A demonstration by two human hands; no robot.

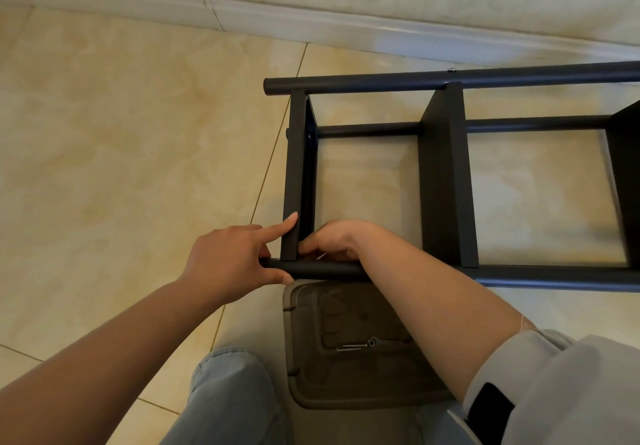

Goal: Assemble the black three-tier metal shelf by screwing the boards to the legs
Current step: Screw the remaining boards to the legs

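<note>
Centre-right of frame, shelf [446, 174] lies on its side on the floor [121, 132], so leg ends are reachable. L hand [228, 257] grips near leg [325, 270] w/ thumb under, index straight against end board [294, 174], prob. lining up the holes. R hand [334, 240] curls inside the corner, fingers pinching sth small; prob. a screw, can't tell. Below, a tray [346, 385] w/ spare screws [353, 347] sits by the knee [228, 392]; R forearm blocks the joint.

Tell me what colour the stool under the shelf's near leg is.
Grey-brown plastic stool, with loose screws on top; head view shows it best.
</note>
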